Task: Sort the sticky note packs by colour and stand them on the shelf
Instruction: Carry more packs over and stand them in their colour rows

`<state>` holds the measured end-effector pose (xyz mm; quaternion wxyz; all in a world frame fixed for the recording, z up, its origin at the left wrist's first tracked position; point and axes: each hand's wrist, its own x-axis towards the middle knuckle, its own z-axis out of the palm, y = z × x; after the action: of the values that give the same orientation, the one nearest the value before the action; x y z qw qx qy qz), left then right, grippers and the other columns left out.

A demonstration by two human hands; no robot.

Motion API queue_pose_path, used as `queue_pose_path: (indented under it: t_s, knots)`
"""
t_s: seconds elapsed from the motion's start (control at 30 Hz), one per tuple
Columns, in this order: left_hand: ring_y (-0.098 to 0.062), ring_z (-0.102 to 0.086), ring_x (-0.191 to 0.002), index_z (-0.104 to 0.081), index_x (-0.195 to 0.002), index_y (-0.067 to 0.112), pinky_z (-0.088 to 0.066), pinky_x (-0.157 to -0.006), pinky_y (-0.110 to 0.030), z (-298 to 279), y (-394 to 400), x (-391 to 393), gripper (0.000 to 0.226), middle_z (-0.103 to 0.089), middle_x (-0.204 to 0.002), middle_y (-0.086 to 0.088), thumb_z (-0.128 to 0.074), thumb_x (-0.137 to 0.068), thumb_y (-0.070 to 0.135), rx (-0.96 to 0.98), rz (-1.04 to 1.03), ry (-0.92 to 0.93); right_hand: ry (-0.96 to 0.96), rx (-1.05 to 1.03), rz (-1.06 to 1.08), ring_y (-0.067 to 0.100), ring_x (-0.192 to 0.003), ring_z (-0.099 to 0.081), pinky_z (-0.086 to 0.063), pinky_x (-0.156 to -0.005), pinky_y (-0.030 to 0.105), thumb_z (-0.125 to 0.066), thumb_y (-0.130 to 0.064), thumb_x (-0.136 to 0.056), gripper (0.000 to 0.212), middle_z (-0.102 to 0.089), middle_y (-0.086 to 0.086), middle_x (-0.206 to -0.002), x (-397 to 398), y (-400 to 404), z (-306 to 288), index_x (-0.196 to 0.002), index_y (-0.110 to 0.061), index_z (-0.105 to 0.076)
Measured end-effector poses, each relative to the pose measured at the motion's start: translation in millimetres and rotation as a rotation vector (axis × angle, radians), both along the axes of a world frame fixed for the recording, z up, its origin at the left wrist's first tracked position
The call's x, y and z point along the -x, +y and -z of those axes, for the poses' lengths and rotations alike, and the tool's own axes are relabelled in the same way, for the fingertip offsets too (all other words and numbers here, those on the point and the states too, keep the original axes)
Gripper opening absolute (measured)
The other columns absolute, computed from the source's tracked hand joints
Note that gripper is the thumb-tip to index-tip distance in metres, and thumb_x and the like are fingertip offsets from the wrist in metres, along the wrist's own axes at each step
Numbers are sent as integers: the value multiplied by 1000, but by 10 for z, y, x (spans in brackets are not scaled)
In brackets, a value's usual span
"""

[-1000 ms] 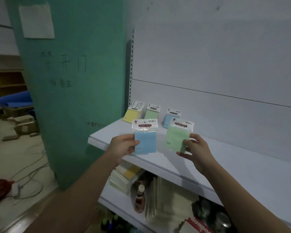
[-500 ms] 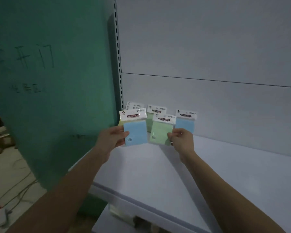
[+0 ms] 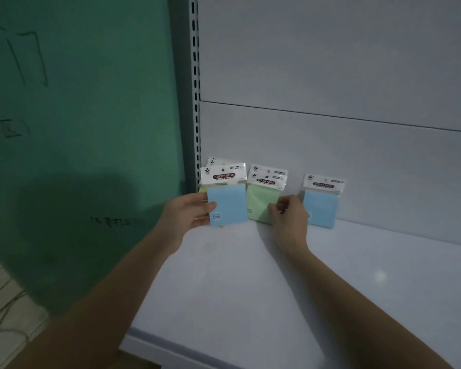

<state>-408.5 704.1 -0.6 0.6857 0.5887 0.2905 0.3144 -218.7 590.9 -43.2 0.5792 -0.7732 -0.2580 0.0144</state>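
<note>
Left hand (image 3: 190,213) clamped on blue pack (image 3: 227,206), right hand (image 3: 288,213) pinching green pack (image 3: 261,202) against shelf (image 3: 250,275)

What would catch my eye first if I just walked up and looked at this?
Probably the pastel packs lined up against the white back wall of the shelf. The left hand holds a blue pack in front of a yellow pack by the slotted post, while the right hand grips a green pack at the middle. Another blue pack stands alone to the right.
</note>
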Motion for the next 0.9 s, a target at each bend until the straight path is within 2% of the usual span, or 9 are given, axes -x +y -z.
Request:
queue_pose_path:
  t_s: [0.1,0.27,0.4,0.5,0.63,0.73,0.77,0.83,0.9]
  knots:
    - [-15,-73,-75,-69,-108,4,-56,-62,-20,41,24,-10,26,-74,-96,-8,-68,-82,-1,11,49,21,-18,-3,38,21,-78,-52,-37,-71,29,-61,-13,-88,21,-53,0,-85,67,16,3,-99,-14,-44]
    - [-18,-71,-82,-70,-107,5,-58,-69,-21,118,16,-78,28,-74,-99,-9,-71,-79,-1,22,112,29,-105,33,95,20,-84,-55,-44,-74,34,-61,-22,-89,25,-56,2,-96,95,-124,-50,-108,-14,-46]
    - [-17,-68,-83,-69,-106,5,-56,-80,-28,137,-229,-199,29,-73,-96,-6,-73,-78,0,18,139,56,-119,196,128,22,-87,-58,-47,-77,35,-55,-28,-94,23,-59,0,-97,82,-555,-38,-111,-14,-49]
    - [-15,-66,-78,-68,-105,5,-54,-82,-30,80,-478,-421,28,-71,-88,-4,-72,-78,-3,-3,174,59,-91,303,155,25,-89,-59,-51,-81,41,-52,-28,-95,21,-59,1,-96,-75,-935,-120,-111,-14,-49]
    - [-18,-65,-76,-63,-105,0,-55,-73,-26,87,-778,-841,30,-68,-83,-6,-72,-77,-7,-45,191,82,-100,365,212,25,-85,-58,-47,-75,35,-50,-25,-95,14,-61,2,-97,-355,-1447,-107,-106,-16,-50]
    - [-20,-65,-72,-65,-102,-5,-57,-64,-22,144,-960,-1179,28,-67,-79,-7,-72,-75,-10,-120,121,121,-89,387,211,26,-85,-58,-42,-71,33,-48,-21,-93,12,-61,1,-97,-578,-1792,-45,-104,-17,-51]
    - [-20,-65,-71,-65,-102,-6,-58,-64,-23,161,-1007,-1288,29,-67,-79,-9,-73,-74,-10,-143,81,135,-81,384,194,26,-84,-58,-42,-70,33,-47,-19,-93,12,-61,2,-95,-643,-1879,-28,-104,-16,-51]
    - [-25,-66,-74,-67,-102,-6,-59,-73,-35,175,-1090,-1491,32,-68,-83,-13,-75,-72,-9,-203,-3,173,-81,341,169,26,-82,-57,-39,-66,31,-44,-14,-92,12,-62,3,-90,-734,-2002,20,-101,-14,-53]
    - [-25,-65,-76,-70,-99,-2,-58,-81,-45,205,-1134,-1677,31,-69,-85,-14,-77,-70,-8,-250,-85,206,-149,320,150,23,-79,-55,-36,-65,30,-44,-11,-91,11,-60,2,-85,-790,-2047,95,-95,-14,-54]
